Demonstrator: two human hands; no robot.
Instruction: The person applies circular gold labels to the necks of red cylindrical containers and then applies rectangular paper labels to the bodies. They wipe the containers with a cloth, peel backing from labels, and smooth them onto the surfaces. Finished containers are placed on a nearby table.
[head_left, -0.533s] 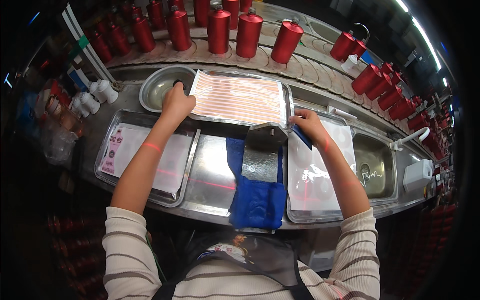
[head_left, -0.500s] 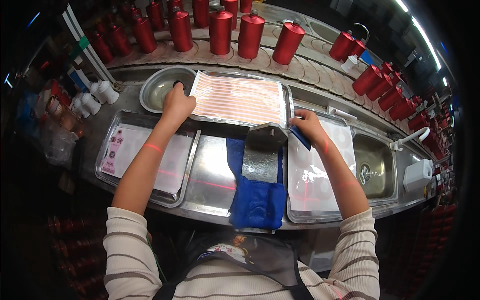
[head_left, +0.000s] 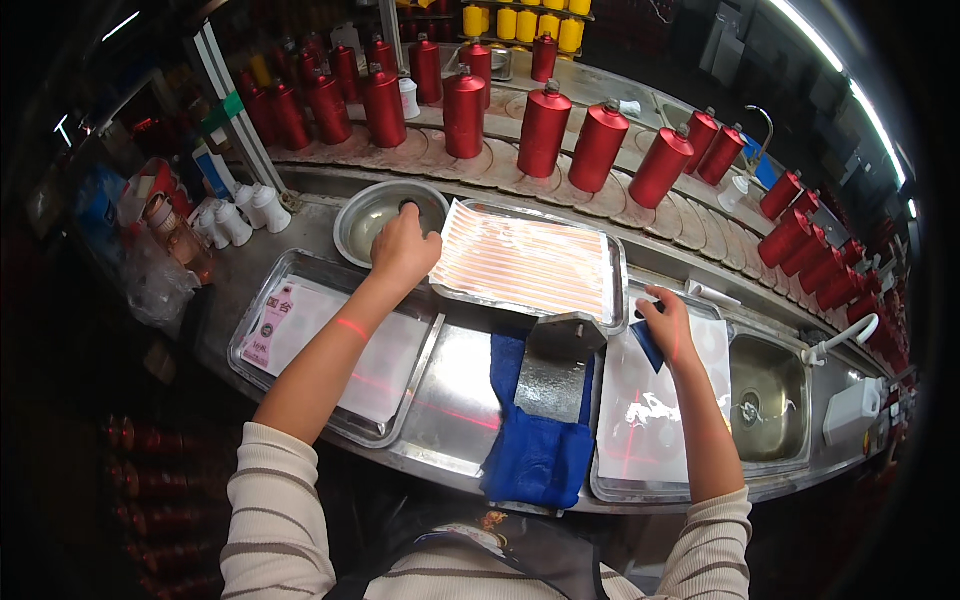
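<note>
My left hand (head_left: pixel 405 247) is closed over the near right rim of a round metal bowl (head_left: pixel 351 232) with liquid in it. A small dark thing (head_left: pixel 409 206) shows at its fingertips; its kind is unclear. Right beside this hand lies a sheet with orange and white stripes (head_left: pixel 525 262), on a metal tray (head_left: pixel 619 280). My right hand (head_left: pixel 668 322) is just off that tray's right edge, thumb and forefinger apart. Its other fingers hold a flat blue scraper (head_left: pixel 647 348) above a tray of clear-looking label sheets (head_left: pixel 660 420).
A metal stand (head_left: pixel 553 385) with a blue cloth (head_left: pixel 540 462) sits in the middle. On the left is a tray with pink-printed sheets (head_left: pixel 385 385); on the right, a sink (head_left: pixel 770 400) and white jug (head_left: pixel 852 410). Red bottles (head_left: pixel 545 130) line a conveyor behind.
The whole view has shifted, so the bench appears farther right and lower. My right hand has come slightly away from the striped sheet's tray. My left hand stays by the bowl.
</note>
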